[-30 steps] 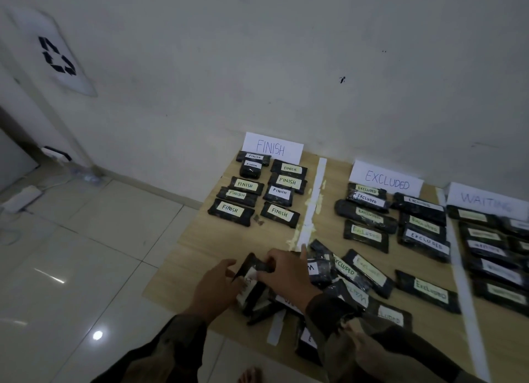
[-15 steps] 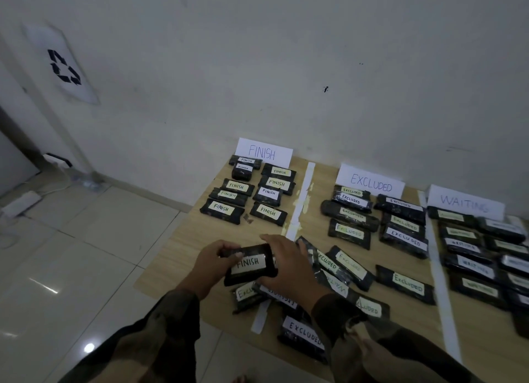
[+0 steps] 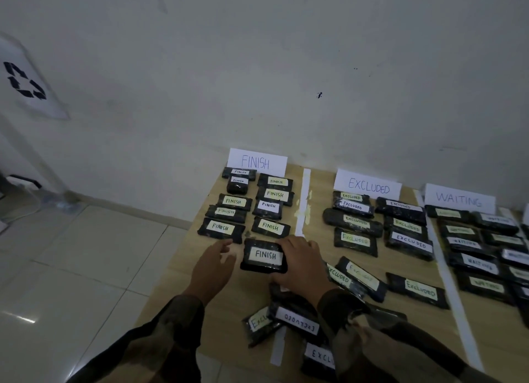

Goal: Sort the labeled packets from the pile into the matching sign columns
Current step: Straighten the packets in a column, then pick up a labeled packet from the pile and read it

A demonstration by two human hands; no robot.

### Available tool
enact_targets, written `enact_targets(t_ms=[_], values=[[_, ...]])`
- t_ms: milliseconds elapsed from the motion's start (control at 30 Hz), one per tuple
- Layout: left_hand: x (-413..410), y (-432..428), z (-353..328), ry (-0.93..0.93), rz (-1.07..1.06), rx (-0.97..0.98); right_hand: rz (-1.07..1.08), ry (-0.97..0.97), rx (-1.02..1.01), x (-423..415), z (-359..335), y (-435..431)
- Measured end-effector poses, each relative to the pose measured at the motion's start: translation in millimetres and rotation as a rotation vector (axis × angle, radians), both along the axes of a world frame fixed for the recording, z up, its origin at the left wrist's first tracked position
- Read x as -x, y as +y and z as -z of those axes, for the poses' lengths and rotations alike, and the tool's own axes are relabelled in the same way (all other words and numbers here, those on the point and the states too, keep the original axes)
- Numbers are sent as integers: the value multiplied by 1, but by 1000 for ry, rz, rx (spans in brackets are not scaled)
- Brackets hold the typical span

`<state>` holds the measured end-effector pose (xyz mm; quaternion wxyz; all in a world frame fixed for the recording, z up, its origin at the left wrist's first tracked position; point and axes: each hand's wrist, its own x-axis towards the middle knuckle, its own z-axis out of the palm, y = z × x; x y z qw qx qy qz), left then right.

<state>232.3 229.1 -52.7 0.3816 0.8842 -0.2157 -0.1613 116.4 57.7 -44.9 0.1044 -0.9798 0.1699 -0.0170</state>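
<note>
Head view: a pale wall backs a light wooden board (image 3: 318,188) on floor tiles, split by a white tape strip (image 3: 305,199). At frame centre lies the black wrapped packet labelled FINISH (image 3: 264,256), long axis left-to-right, just below the right row under the white paper FINISH sign (image 3: 257,161). The right hand (image 3: 300,264) grips its right end. The left hand (image 3: 213,265) hangs slack-fingered just left of it, holding nothing. Bare wood opens leftward, and the dark pile of packets (image 3: 294,319) sits lower centre.

Glossy floor tiles (image 3: 86,268); wood-grain board (image 3: 315,179).
</note>
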Motion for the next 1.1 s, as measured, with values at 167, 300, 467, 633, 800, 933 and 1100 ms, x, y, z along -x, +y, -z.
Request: enact_targets(t_ms=[167, 300, 467, 633, 800, 933, 1100], values=[[-29, 9, 25, -196, 246, -141, 136, 97, 7, -25, 9, -3], [-44, 8, 39, -335, 407, -241, 205, 173, 20, -45, 17, -4], [-59, 10, 53, -352, 514, -305, 228, 299, 40, -60, 28, -5], [-68, 11, 61, -369, 564, -302, 239, 328, 49, -62, 37, -2], [-65, 6, 62, -390, 578, -294, 242, 334, 52, -65, 38, -2], [-57, -3, 55, -373, 598, -269, 249, 336, 15, -64, 30, -5], [-50, -13, 52, -395, 667, -181, 286, 302, -112, -48, 5, -20]])
